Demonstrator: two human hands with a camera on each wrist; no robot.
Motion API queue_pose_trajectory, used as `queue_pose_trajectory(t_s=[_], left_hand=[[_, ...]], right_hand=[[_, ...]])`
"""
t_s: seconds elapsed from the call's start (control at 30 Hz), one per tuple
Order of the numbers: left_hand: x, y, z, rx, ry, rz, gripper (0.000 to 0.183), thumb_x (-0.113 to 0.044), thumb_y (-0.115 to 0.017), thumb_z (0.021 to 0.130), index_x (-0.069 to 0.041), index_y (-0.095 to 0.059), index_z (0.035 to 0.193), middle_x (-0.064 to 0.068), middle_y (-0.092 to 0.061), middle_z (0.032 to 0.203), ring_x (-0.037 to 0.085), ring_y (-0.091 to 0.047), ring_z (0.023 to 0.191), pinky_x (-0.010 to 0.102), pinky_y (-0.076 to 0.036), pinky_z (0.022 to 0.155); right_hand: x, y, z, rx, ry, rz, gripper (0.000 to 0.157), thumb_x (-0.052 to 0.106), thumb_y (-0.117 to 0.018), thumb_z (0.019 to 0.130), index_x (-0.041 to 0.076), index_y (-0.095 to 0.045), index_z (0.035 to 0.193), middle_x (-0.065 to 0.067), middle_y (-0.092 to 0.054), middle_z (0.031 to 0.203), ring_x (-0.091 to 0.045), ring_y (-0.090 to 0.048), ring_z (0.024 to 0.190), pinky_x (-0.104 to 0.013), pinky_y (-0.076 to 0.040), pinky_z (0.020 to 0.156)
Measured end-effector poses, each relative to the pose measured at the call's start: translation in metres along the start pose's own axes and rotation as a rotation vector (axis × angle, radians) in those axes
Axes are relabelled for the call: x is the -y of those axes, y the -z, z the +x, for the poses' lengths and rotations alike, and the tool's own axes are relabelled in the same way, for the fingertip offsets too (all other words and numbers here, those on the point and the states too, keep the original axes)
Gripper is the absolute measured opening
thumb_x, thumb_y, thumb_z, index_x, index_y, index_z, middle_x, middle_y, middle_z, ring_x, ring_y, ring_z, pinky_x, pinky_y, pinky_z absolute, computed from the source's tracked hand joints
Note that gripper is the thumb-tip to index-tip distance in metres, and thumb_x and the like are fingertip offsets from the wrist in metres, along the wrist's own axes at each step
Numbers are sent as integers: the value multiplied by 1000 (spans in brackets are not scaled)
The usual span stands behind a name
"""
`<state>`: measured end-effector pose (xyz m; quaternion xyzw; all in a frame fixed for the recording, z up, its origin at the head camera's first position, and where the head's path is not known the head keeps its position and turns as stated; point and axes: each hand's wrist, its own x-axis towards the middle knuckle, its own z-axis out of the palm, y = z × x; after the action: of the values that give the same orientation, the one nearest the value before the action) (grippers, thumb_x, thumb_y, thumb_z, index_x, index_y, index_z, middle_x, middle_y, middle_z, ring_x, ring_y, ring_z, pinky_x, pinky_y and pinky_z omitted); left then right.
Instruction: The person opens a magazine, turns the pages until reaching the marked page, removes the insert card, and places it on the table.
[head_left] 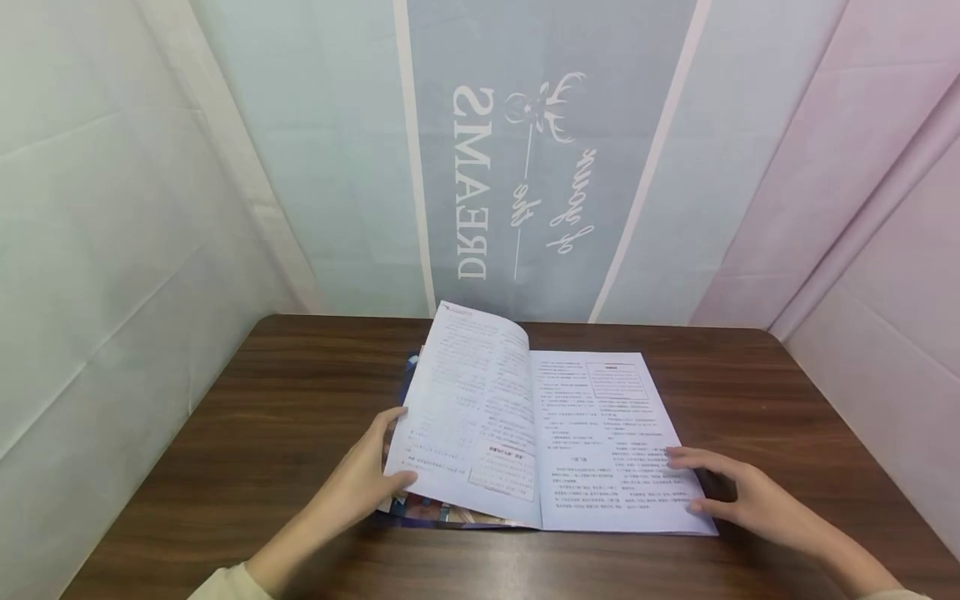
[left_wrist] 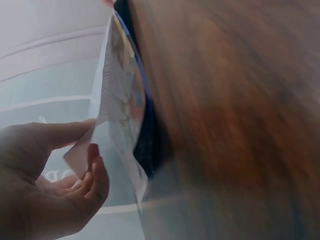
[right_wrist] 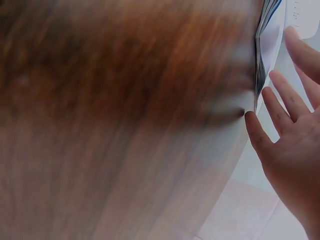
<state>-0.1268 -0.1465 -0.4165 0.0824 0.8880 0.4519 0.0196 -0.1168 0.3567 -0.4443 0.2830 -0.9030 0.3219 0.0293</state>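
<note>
An open magazine (head_left: pixel 592 442) lies on the wooden table, its pages covered in small print. My left hand (head_left: pixel 366 467) pinches the outer edge of a raised left page (head_left: pixel 465 417) between thumb and fingers. In the left wrist view that page (left_wrist: pixel 102 107) bends up from the colored pages beneath it, and the left hand (left_wrist: pixel 60 175) grips its edge. At the right page's outer edge is my right hand (head_left: pixel 750 492), fingers extended and thumb apart. The right wrist view shows the right hand (right_wrist: pixel 295 125) with spread fingers beside the magazine's edge (right_wrist: pixel 260 55).
The dark brown wooden table (head_left: pixel 247 433) has a back edge against a hanging curtain (head_left: pixel 345 167) with mirrored lettering. Pale fabric walls (head_left: pixel 90 250) stand on the left and right sides.
</note>
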Motion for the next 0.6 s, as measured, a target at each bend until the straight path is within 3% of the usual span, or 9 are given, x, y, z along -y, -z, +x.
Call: queue_pose_trajectory(t_s=[0.13, 0.2, 0.4, 0.6], left_hand=[[6, -1, -3, 31, 5, 117, 73, 3, -81, 78, 1, -45, 141, 22, -52, 138, 33, -61, 113, 46, -52, 93], [8, -1, -5, 41, -2, 163, 70, 1, -82, 77, 0, -48, 139, 22, -50, 140, 35, -58, 116, 51, -48, 97], [10, -1, -7, 84, -26, 223, 69, 0, -83, 76, -1, -50, 137, 22, -51, 139, 38, -57, 119, 54, -48, 97], [12, -3, -10, 112, -54, 259, 67, 1, -82, 75, -1, -52, 135, 20, -53, 133, 34, -59, 113, 52, -49, 94]], right_hand=[[-3, 1, -3, 25, 6, -30, 52, 21, -84, 77, 17, -66, 126, -9, -59, 136, 18, -30, 129, 2, -23, 96], [-4, 2, -5, 37, 2, -42, 53, 23, -84, 77, 18, -66, 126, -8, -58, 138, 20, -28, 128, 2, -24, 95], [-8, 1, -6, 47, -27, -52, 53, 25, -84, 76, 17, -66, 125, -1, -54, 143, 21, -25, 127, 2, -24, 94], [-8, 0, -4, 53, -43, -58, 53, 26, -84, 76, 16, -66, 125, 4, -52, 144, 20, -25, 127, 2, -25, 94]])
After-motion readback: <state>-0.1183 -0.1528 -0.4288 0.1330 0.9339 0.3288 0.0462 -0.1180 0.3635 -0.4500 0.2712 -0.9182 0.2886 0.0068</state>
